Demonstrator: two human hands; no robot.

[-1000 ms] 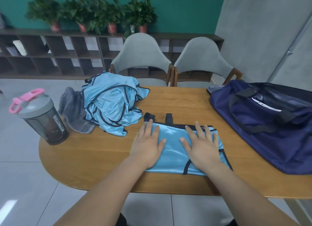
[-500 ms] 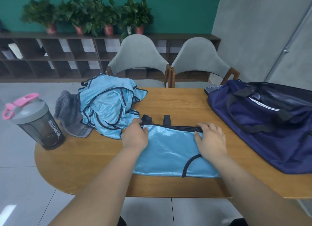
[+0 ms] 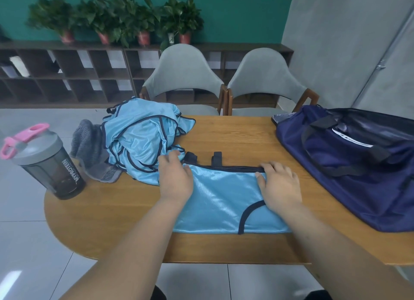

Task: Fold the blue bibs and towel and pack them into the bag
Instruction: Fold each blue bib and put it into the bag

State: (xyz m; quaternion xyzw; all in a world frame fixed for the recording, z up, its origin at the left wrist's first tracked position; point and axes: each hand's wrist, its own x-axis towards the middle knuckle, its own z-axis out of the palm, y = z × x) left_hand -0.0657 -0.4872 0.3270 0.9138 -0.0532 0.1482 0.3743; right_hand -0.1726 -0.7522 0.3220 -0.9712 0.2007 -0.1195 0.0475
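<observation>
A light-blue bib with dark trim [image 3: 224, 201] lies folded flat on the wooden table [image 3: 235, 138] in front of me. My left hand [image 3: 174, 178] is at its far left corner and my right hand [image 3: 280, 185] at its far right corner. The fingers of both curl over the dark far edge, with the thumbs on the cloth. A crumpled pile of more blue bibs [image 3: 141, 138] sits at the back left, touching my left fingers. A grey towel [image 3: 89, 147] lies partly under that pile. The navy bag [image 3: 358, 160] stands open on the right.
A grey shaker bottle with a pink lid loop [image 3: 44, 163] stands at the table's left end. Two grey chairs [image 3: 186, 75] are pushed in on the far side. A shelf with potted plants [image 3: 125, 23] lines the green wall.
Both hands slid from lying flat on the middle of the bib up to its far corners, where their fingers curled over the edge. The bib stays on the table.
</observation>
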